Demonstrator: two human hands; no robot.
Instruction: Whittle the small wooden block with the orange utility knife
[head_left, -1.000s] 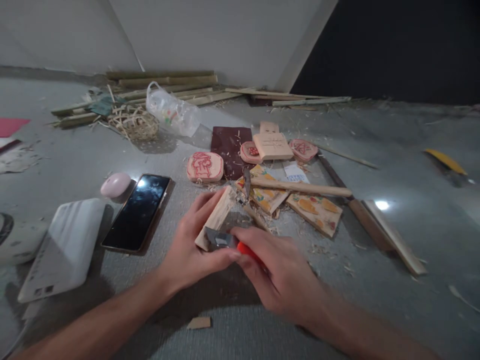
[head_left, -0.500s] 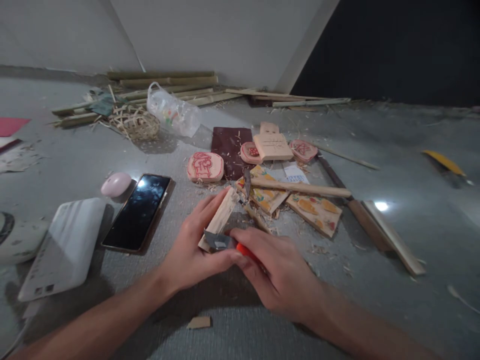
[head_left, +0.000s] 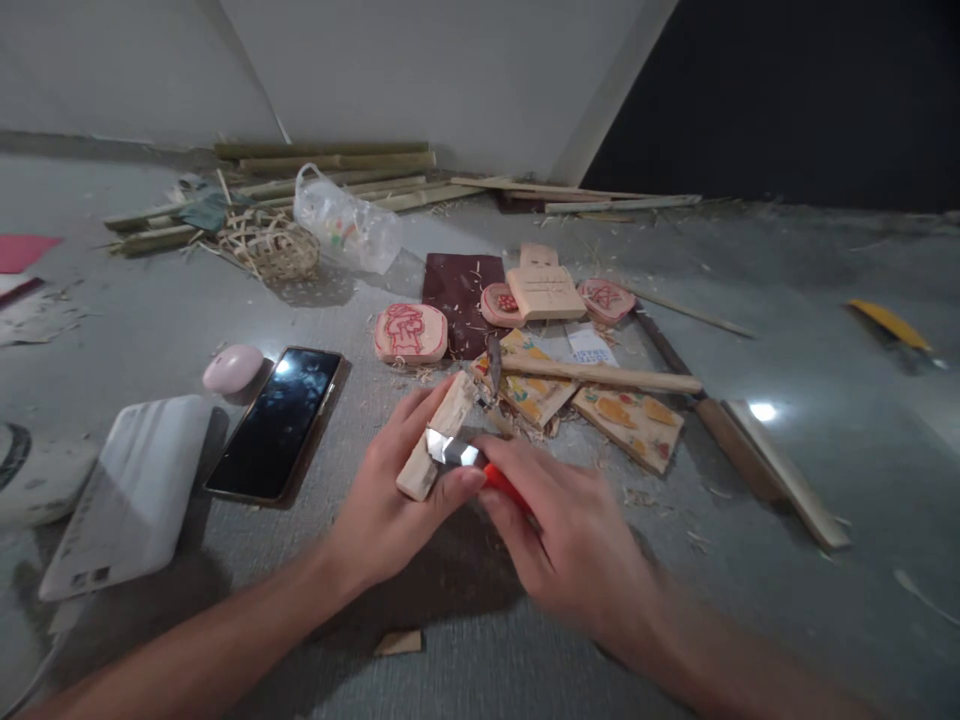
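Observation:
Near the middle of the head view, my left hand (head_left: 390,500) is closed around a small pale wooden block (head_left: 416,468), which slants up and to the right. My right hand (head_left: 562,520) grips the red handle of a knife (head_left: 506,487). Its shiny blade lies across the middle of the block. My left thumb is close to the base of the blade. Beyond the block, a hammer (head_left: 600,375) with a wooden handle rests on patterned wooden pieces (head_left: 634,425), among shavings.
A phone (head_left: 277,425), a pink oval item (head_left: 233,369) and a white device (head_left: 131,495) lie to the left. Behind are carved blocks (head_left: 411,333), a plastic bag (head_left: 349,225), a woven basket (head_left: 277,248) and bamboo strips (head_left: 337,161). A yellow-handled tool (head_left: 889,322) is at right.
The knife blade has moved up along the block, away from its near end, and my right hand has shifted slightly up and right. The block's near end now shows.

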